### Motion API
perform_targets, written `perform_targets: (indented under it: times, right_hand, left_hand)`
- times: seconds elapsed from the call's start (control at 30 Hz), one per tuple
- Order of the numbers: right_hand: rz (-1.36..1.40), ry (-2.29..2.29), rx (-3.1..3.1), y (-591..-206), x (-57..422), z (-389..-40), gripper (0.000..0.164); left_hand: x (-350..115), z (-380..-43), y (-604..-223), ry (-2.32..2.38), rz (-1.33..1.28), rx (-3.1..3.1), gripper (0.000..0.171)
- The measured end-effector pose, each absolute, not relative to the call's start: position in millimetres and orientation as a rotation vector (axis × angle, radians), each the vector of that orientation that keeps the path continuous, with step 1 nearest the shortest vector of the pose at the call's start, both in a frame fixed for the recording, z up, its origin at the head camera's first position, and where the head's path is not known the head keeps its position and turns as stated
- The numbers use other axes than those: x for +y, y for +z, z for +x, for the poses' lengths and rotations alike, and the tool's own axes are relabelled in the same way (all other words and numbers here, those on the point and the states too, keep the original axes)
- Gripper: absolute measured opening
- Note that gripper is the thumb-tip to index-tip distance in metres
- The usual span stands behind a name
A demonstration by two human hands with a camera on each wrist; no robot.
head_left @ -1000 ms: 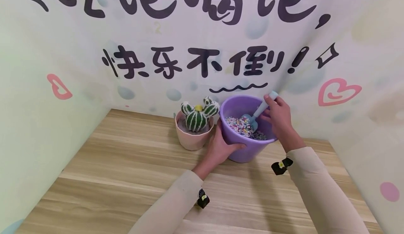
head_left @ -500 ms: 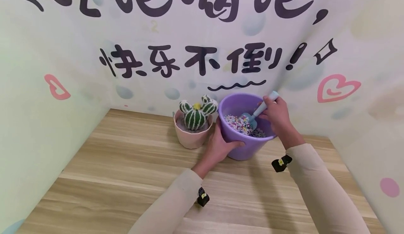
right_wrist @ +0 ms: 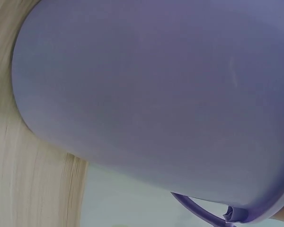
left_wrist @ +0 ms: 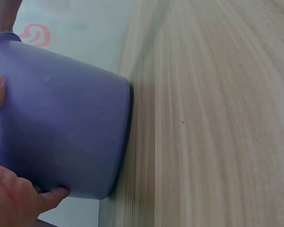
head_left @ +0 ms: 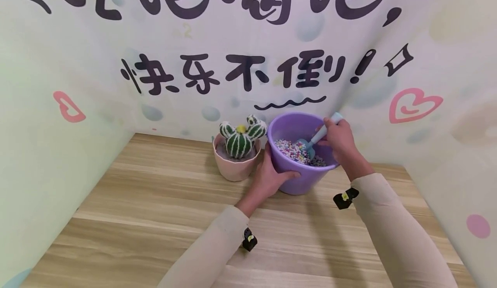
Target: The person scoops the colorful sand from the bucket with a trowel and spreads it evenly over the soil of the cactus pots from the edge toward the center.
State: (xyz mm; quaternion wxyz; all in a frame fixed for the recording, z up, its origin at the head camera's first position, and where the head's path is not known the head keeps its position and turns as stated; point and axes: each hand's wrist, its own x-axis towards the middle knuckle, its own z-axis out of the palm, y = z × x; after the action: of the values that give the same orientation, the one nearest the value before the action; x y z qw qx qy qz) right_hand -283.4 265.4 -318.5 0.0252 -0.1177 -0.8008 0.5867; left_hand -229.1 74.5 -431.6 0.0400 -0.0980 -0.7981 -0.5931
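Observation:
A purple bucket [head_left: 297, 180] stands on the wooden table, with many small multicoloured beads [head_left: 289, 150] in its bottom. My left hand [head_left: 268, 178] holds its left side, the thumb across the front wall; the left wrist view shows the fingers [left_wrist: 54, 198] spread along the outside. Over the right rim, my right hand [head_left: 341, 139] grips the handle of a light-blue toy shovel [head_left: 320, 133]. The shovel's blade rests down among the beads. From the right wrist, the bucket's wall [right_wrist: 146, 94] fills most of the picture and hides the shovel.
A cactus [head_left: 238, 143] in a pink pot [head_left: 234, 169] stands close to the bucket's left. Behind both rises a wall [head_left: 194, 119] with black lettering. The bucket's carrying handle [right_wrist: 199, 210] hangs at its far side. Bare wooden tabletop [head_left: 155, 201] stretches in front.
The whole head view has shifted slightly, so everything sits a little higher and further left. Hands, bucket and shovel otherwise keep nearly the same positions relative to each other.

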Motion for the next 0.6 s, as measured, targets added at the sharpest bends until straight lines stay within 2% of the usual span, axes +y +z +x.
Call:
perform_targets:
  times: [0.1, 0.6]
  right_hand:
    - [-0.369, 1.796, -2.493, -318.5, 265.6, -283.3, 0.048]
    - [-0.328, 1.803, -2.512, -320.1, 265.9, -283.4, 0.049]
  left_hand:
    - [74.3, -229.0, -431.5, -1.817, -0.298, -2.452, 0.127]
    - [74.3, -228.9, -430.8, -1.791, -0.289, -2.461, 0.128]
